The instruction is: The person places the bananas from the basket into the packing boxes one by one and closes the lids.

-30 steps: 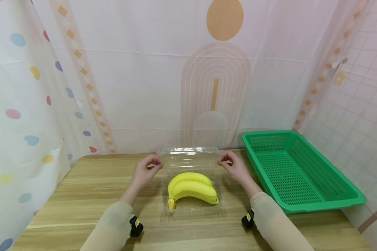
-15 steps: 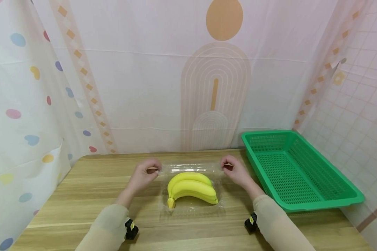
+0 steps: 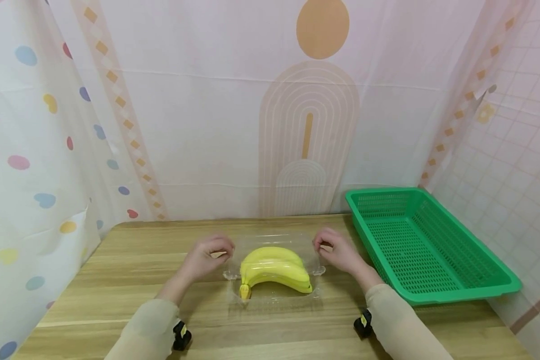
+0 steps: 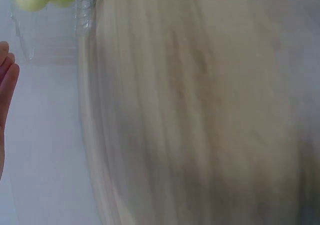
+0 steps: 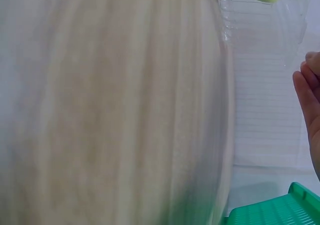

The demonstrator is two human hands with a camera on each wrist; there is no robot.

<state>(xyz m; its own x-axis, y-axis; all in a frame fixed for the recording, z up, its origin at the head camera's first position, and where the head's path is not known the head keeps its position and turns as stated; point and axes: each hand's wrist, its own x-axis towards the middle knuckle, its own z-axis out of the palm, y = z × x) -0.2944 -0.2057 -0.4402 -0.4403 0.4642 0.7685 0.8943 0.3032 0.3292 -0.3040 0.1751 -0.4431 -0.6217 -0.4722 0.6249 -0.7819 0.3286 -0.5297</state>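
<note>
The bananas (image 3: 276, 270) are yellow; the container (image 3: 274, 302) is clear. The table (image 3: 130, 260) shows tan wood grain in lighter and darker bands. The basket (image 3: 459, 296) is uniform green. The sleeves (image 3: 146, 327) are beige. The rear curtain (image 3: 207, 135) is pale pinkish white with orange diamonds and beige arches; the left curtain (image 3: 9, 125), white with multicoloured spots; the right curtain (image 3: 513, 160), pale with a pink grid.

- I see a clear box (image 3: 292, 302) of thin, smooth plastic, glossy enough to throw highlights at centre frame.
- Inside it, I read the yellow bananas (image 3: 274, 287) as smooth, with a soft sheen.
- The tabletop (image 3: 117, 280) below looks like smooth, satin wood grain.
- At right, the green basket (image 3: 459, 295) is perforated plastic with a mild shine.
- Behind, I get matt, creased cloth in the printed backdrop (image 3: 207, 125).
- The sleeves (image 3: 148, 327) look like matt cloth.
</note>
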